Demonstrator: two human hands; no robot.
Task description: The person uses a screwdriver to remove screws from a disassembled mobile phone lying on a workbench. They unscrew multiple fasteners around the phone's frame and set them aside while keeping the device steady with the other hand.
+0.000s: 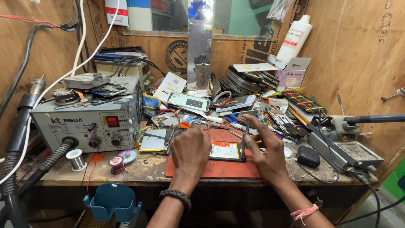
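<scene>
An opened phone (225, 151) lies flat on a red work mat (223, 169) at the front of the bench. My left hand (190, 148) rests fist-like on the phone's left part and holds it down. My right hand (265, 150) grips a thin screwdriver (245, 134) upright, its tip at the phone's right edge. A dark braided band circles my left wrist and a pink thread my right wrist.
A grey hot-air station (86, 120) stands at the left, its hose hanging down. Solder spools (76, 159) lie in front of it. Piles of phones and parts (249, 82) fill the back. A soldering iron stand (350, 147) and a small black case (308, 156) sit at the right.
</scene>
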